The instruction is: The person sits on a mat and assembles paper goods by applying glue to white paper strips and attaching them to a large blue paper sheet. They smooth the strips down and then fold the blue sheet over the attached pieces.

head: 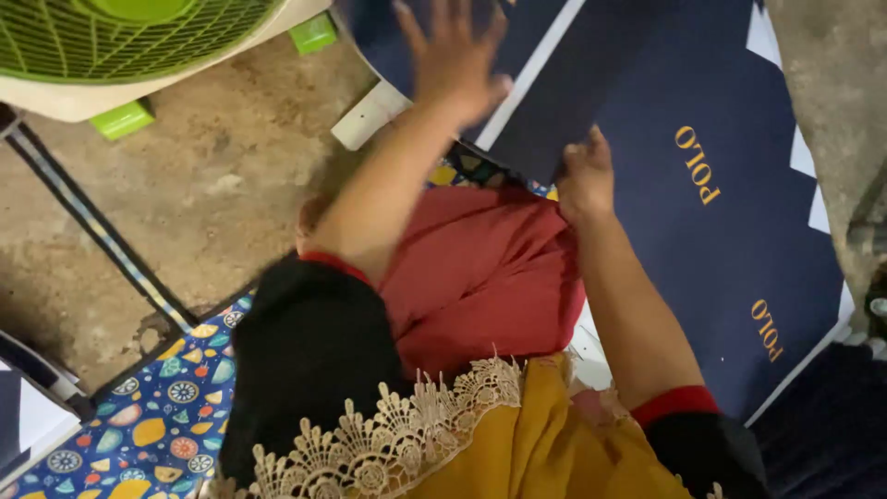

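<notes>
Your left hand [455, 57] has its fingers spread wide and flat, palm down on the far dark navy cardboard sheet [407, 37], gripping nothing. Your right hand [586, 176] is curled shut, pinching the near corner of a dark navy folded cardboard panel [582, 79] that slants up to the far side. Under both lies a big navy printed cardboard sheet with white zigzag edges [730, 231], filling the right side. Red cloth [480, 277] covers your lap just near the hands. Far left stands a green-grilled fan [120, 37] on the bare concrete floor [212, 185]; a colourful patterned mat [166, 416] lies near left.
</notes>
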